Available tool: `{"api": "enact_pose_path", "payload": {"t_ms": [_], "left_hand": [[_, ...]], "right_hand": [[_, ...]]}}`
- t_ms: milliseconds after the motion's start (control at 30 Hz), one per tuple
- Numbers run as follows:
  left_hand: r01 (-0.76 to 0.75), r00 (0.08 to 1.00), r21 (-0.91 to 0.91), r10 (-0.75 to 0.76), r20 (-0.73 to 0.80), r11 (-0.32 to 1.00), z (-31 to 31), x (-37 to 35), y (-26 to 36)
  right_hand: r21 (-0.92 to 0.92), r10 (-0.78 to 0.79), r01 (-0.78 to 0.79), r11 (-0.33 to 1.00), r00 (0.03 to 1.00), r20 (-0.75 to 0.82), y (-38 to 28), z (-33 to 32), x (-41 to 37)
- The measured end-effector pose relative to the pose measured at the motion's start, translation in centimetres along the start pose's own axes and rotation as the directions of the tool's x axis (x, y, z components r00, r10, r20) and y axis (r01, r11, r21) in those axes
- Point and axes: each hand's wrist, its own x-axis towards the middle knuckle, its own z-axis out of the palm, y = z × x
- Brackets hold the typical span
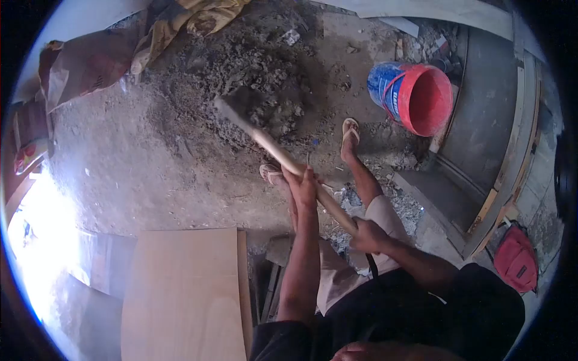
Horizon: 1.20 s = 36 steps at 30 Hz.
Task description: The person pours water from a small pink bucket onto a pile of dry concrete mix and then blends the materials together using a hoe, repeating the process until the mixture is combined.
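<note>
A long wooden handle (274, 149) runs diagonally across the view. Partway along it my left hand (303, 185) is wrapped round the wood. Near the lower end my right hand (368, 236) grips the same handle. Its far end, a dark tool head (244, 99) that looks blurred, lies over a heap of grey, lumpy wet material (265, 78) on the floor. My feet in sandals are on either side of the handle, just below the heap.
A blue and red bucket (426, 99) lies tilted at the upper right. Plywood sheets (186, 289) are at the lower left, sacks (96, 63) at the upper left. A grey board (445, 210) and a red backpack (516, 259) are on the right. Rubble surrounds my right foot.
</note>
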Motion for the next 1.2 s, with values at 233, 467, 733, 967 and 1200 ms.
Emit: {"api": "enact_pose_path", "payload": {"t_ms": [233,467,733,967,1200], "left_hand": [[0.028,1.0,0.18,-0.028,-0.004,0.983,-0.5,7.6,4.6],[0.08,0.974,0.36,-0.15,0.171,0.929,-7.1,12.4,8.6],[-0.197,0.967,0.177,0.162,0.196,0.964,-6.3,-1.5,2.8],[-0.277,0.959,0.205,0.256,0.122,0.939,-2.2,2.4,4.9],[-0.091,0.994,0.576,0.112,0.0,0.812,-2.0,11.7,5.8]], "right_hand": [[0.307,-0.016,0.01,0.952,1.0,0.017,-7.1,-0.8,3.5],[0.362,-0.125,0.131,0.923,0.991,-0.04,-14.7,6.1,4.3],[0.263,-0.15,0.16,0.951,0.987,-0.059,-1.5,8.7,-1.6],[0.225,-0.087,0.125,0.966,0.981,-0.171,-2.5,5.2,3.9],[0.244,-0.249,0.272,0.931,0.961,-0.122,-4.8,3.4,9.6]]}}
